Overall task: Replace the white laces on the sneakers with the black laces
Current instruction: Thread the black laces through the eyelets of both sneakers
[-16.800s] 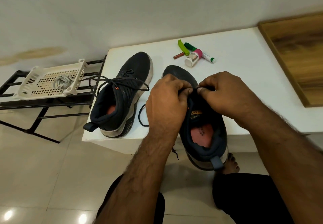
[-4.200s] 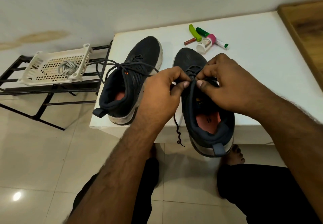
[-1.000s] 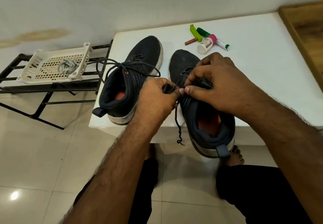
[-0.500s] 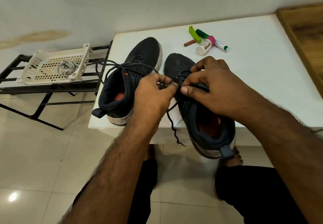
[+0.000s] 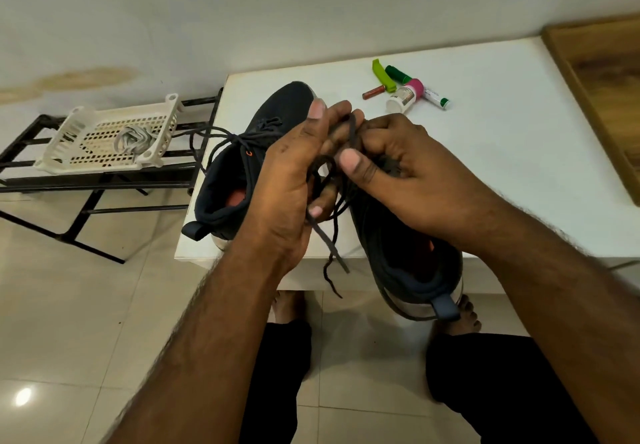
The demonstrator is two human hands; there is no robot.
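Observation:
Two dark sneakers stand on a white table (image 5: 502,153). The left sneaker (image 5: 242,166) carries a black lace with loose ends. The right sneaker (image 5: 405,256) hangs partly over the table's front edge, its toe hidden behind my hands. My left hand (image 5: 294,173) is raised above it, fingers curled round the black lace (image 5: 325,180), which forms a small loop between the hands. My right hand (image 5: 391,159) pinches the same lace between thumb and fingers. Two lace ends dangle below the table edge. White laces (image 5: 133,139) lie bundled in a white basket (image 5: 86,153).
The basket sits on a black metal rack (image 5: 104,184) left of the table. At the back of the table lie a green clip (image 5: 382,75), a small white bottle (image 5: 401,97) and a green-capped tube (image 5: 433,95). A wooden panel (image 5: 602,80) borders the right. My bare feet are under the table.
My left hand has lifted and turned upward, drawing the black lace up into a loop. My right thumb now presses the lace beside that loop. The sneakers stay in place.

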